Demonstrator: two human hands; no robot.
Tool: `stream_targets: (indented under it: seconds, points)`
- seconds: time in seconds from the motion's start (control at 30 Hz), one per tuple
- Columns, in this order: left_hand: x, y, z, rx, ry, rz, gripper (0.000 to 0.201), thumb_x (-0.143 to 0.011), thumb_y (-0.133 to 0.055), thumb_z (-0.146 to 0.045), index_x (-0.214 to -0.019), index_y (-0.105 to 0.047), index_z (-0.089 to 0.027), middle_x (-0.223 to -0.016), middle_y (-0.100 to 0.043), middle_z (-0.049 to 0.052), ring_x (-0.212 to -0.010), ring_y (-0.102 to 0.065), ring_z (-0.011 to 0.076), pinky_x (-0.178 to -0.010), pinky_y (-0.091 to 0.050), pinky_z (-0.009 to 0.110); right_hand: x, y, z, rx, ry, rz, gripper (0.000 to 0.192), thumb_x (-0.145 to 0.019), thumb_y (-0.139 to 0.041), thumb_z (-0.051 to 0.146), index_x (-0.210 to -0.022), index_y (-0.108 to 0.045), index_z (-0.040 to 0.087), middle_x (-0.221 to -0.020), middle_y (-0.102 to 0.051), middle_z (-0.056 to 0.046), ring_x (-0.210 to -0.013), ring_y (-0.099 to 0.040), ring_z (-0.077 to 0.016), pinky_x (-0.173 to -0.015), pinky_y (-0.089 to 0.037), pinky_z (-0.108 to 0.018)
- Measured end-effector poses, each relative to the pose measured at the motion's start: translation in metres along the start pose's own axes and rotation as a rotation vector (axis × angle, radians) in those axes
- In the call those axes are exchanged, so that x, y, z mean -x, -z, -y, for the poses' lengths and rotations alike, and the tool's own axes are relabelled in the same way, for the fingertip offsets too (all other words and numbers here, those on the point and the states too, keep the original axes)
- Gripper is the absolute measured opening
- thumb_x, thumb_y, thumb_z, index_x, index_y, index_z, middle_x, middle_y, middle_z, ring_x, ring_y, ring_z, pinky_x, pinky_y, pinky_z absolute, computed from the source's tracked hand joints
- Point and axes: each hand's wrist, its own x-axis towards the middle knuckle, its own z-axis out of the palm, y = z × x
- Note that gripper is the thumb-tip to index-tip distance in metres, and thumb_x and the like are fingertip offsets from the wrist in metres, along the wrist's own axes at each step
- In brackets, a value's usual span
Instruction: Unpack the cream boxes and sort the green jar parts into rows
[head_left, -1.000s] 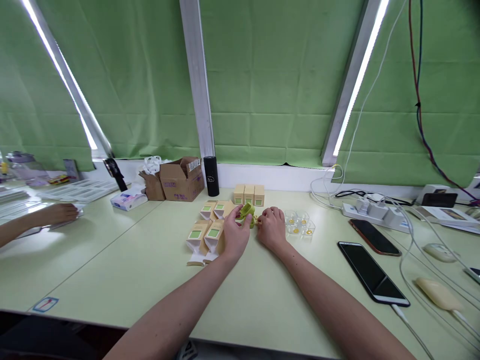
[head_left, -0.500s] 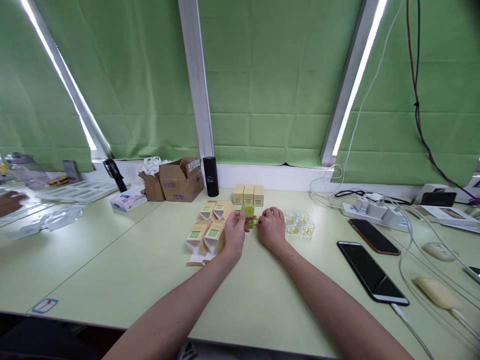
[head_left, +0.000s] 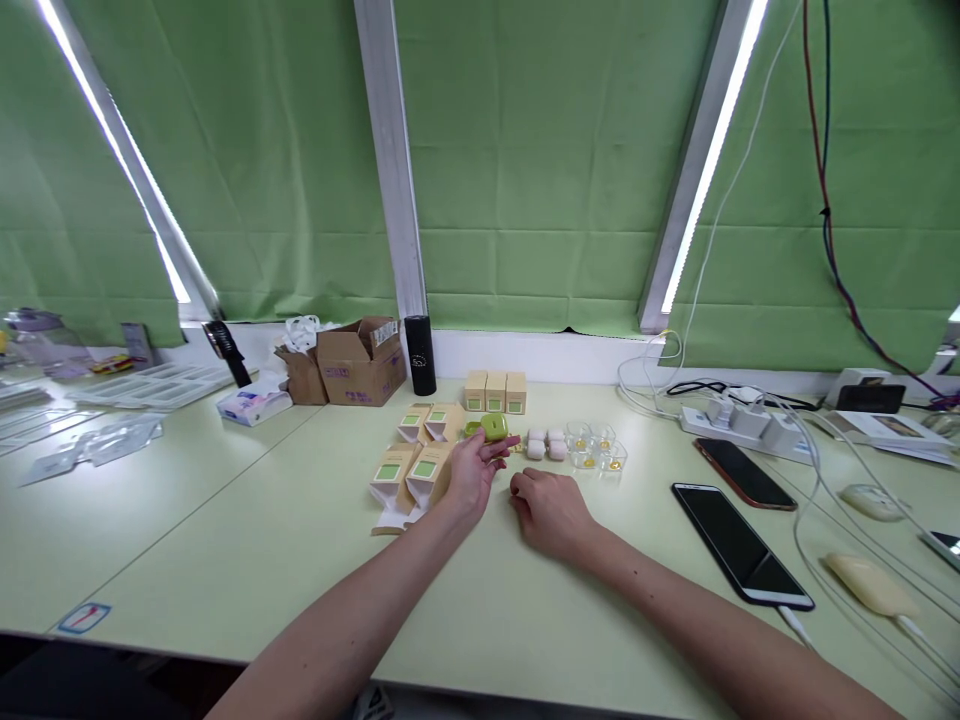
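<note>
My left hand (head_left: 472, 478) is turned palm up, its fingers stretched to the right under a small green case (head_left: 494, 427). Another green part shows beside the case, and a small gold-coloured piece hangs near the fingertips. Closer to me, my right hand (head_left: 553, 512) rests on the table with curled fingers; whatever they may hold is hidden. Beyond it sit several pale pink blocks (head_left: 546, 445), next to clear cups (head_left: 596, 447) with yellow bits inside. Open kraft boxes (head_left: 409, 472) with green labels lie left of my left hand.
Closed kraft boxes (head_left: 495, 391) stand in a row at the back, near a black cylinder (head_left: 421, 356) and a cardboard carton (head_left: 360, 362). At right are two phones (head_left: 741, 545), a power strip (head_left: 750, 428), and cables. A tissue pack (head_left: 253, 402) lies left.
My right hand has drawn back toward me from the green case, uncovering the pale pink blocks. My left fingers have straightened to the right. A hand at the far left has left the view.
</note>
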Motion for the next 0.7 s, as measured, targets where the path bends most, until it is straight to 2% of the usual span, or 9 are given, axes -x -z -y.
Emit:
stream_targets:
  seconds: [0.2,0.33,0.43,0.53,0.63,0.7]
  points:
    - [-0.001,-0.001,-0.001,0.005,0.062,0.006,0.019,-0.099,-0.050,-0.029,-0.093,-0.060,-0.014,-0.090,-0.079,0.018,-0.072,-0.067,0.0177,-0.065,-0.048,0.027,0.014,0.007,0.004,-0.105,-0.036,0.073,0.014,-0.096,-0.055,0.022,-0.107,-0.063,0.023,-0.104,-0.075,-0.004,-0.094,-0.068,-0.0203,-0.069,-0.033,-0.030]
    - [-0.002,0.001,-0.003,-0.062,0.015,0.029,0.019,-0.094,-0.060,-0.034,-0.094,-0.061,-0.016,-0.091,-0.079,0.016,-0.071,-0.066,0.0173,-0.063,-0.046,0.027,0.012,0.009,0.003,-0.110,-0.026,0.089,0.015,-0.096,-0.054,0.022,-0.108,-0.063,0.023,-0.105,-0.075,-0.004,-0.096,-0.069,-0.0214,-0.071,-0.034,-0.030]
    - [-0.004,0.002,-0.008,-0.228,-0.114,0.026,0.027,-0.085,-0.072,-0.041,-0.089,-0.059,-0.018,-0.092,-0.079,0.014,-0.079,-0.069,0.0200,-0.063,-0.044,0.027,0.013,0.011,0.003,-0.117,-0.019,0.089,0.017,-0.096,-0.053,0.022,-0.110,-0.063,0.023,-0.106,-0.075,-0.005,-0.097,-0.069,-0.0216,-0.072,-0.035,-0.030]
    - [-0.009,0.000,-0.020,-0.504,-0.345,0.004,0.030,-0.082,-0.074,-0.045,-0.082,-0.060,-0.019,-0.090,-0.078,0.011,-0.087,-0.070,0.0229,-0.070,-0.047,0.030,0.013,0.012,0.004,-0.116,-0.019,0.096,0.018,-0.096,-0.053,0.022,-0.111,-0.063,0.024,-0.107,-0.075,-0.004,-0.097,-0.069,-0.0217,-0.073,-0.035,-0.031]
    - [-0.014,0.000,-0.038,-0.857,-0.603,-0.048,0.022,-0.084,-0.071,-0.040,-0.083,-0.065,-0.019,-0.092,-0.077,0.009,-0.091,-0.070,0.0247,-0.079,-0.051,0.034,0.013,0.012,0.003,-0.115,-0.024,0.098,0.019,-0.096,-0.054,0.023,-0.112,-0.063,0.024,-0.108,-0.075,-0.004,-0.097,-0.069,-0.0218,-0.072,-0.036,-0.031]
    - [-0.017,0.001,-0.050,-1.084,-0.657,-0.082,0.015,-0.086,-0.068,-0.035,-0.087,-0.068,-0.020,-0.095,-0.077,0.008,-0.094,-0.070,0.0254,-0.085,-0.050,0.037,0.013,0.011,0.003,-0.118,-0.026,0.095,0.019,-0.096,-0.054,0.024,-0.112,-0.063,0.024,-0.107,-0.075,-0.004,-0.097,-0.069,-0.0219,-0.073,-0.036,-0.031]
